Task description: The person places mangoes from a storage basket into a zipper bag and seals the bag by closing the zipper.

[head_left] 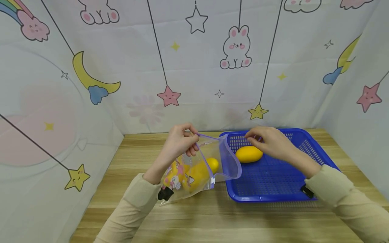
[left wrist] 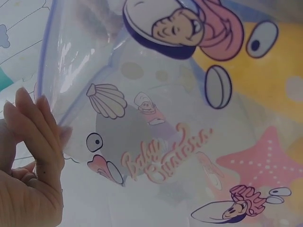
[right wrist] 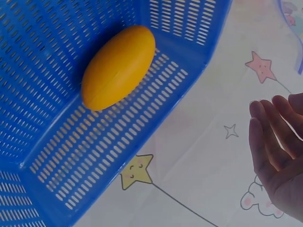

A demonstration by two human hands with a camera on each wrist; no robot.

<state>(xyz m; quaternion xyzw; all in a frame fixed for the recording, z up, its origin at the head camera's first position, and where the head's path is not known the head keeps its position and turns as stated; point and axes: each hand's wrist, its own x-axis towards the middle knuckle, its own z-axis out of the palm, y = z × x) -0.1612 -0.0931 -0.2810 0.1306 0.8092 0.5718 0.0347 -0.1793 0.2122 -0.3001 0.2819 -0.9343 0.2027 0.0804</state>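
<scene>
My left hand (head_left: 183,140) pinches the purple-edged mouth of a clear zip bag (head_left: 203,187), which is printed with cartoon shells and a pink starfish (left wrist: 265,158). Yellow fruits (head_left: 199,172) show through the plastic; their exact number is hard to make out. Above the blue basket (head_left: 264,189) hovers my right hand (head_left: 271,141), its fingers loosely bent and nothing between them. A smooth yellow mango (head_left: 248,154) lies inside the basket near its left back corner, apart from the right hand in the right wrist view.
The bag and basket stand side by side on a wooden table (head_left: 170,222), the bag's mouth meeting the basket's left rim. A white slider (head_left: 212,181) sits at the near end of the bag's zip. Behind hangs a patterned white cloth (head_left: 197,74).
</scene>
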